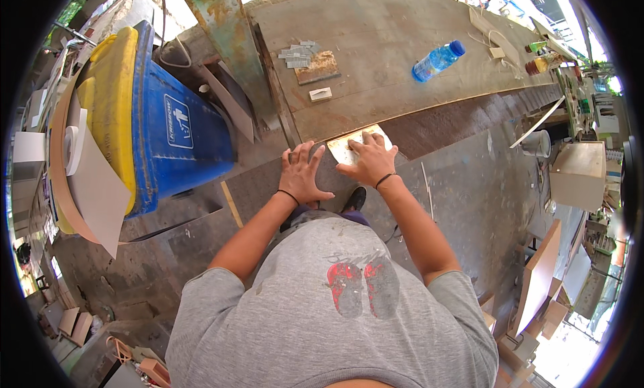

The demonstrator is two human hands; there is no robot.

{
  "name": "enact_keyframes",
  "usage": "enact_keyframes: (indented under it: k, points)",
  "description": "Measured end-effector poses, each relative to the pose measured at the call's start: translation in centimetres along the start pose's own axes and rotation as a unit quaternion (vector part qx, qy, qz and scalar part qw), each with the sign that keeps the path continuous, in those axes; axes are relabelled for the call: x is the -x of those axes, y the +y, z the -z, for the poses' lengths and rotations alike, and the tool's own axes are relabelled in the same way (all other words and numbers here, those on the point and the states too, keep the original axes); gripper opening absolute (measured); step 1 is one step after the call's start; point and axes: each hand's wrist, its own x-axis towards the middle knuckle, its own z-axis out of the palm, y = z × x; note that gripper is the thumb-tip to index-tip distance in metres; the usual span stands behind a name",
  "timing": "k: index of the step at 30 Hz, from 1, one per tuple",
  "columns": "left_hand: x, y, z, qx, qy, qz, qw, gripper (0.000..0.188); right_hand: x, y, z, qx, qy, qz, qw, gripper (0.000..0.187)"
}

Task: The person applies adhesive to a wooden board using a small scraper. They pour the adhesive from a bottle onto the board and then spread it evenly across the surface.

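Near the front edge of the worktable (376, 32), a pale, cream-coloured flat panel piece (339, 148) lies under my right hand (369, 161). The fingers of that hand are spread over the panel, with the thumb toward its near left corner. To its left, my left hand (304, 176) is held over the table's front edge, fingers apart and nothing in them. Farther back lie several grey metal strips (300, 51), apparently staple strips, beside and partly over a worn brown wood block (318, 67). A small white rectangular piece (320, 94) lies nearer to me.
A blue plastic bottle (435, 63) lies on the table's right half. At left stands a blue bin (178, 139) with a yellow lid (111, 106), beside a rusty post (231, 39). Boards (540, 277) and a box (578, 176) stand at right.
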Motion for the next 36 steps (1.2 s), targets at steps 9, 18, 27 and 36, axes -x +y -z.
enact_keyframes:
  k: [9,18,27,36]
  points:
    - [-0.1,0.0,-0.1,-0.006,0.003,-0.009,1.0,0.12,-0.7,-0.1,0.0,0.015,0.01,0.0,1.0,0.071]
    - [0.0,0.2,-0.1,-0.01,0.017,-0.02,1.0,0.117,0.5,2.2,1.7,0.042,-0.077,-0.023,0.996,0.066]
    - [-0.1,0.2,-0.2,-0.009,0.035,-0.027,0.999,0.117,4.7,7.7,0.7,0.041,-0.072,-0.05,0.995,0.057]
    - [0.4,-0.8,-1.1,-0.011,0.022,-0.032,0.999,0.127,12.8,14.1,-6.0,-0.324,-0.008,0.004,0.946,0.063]
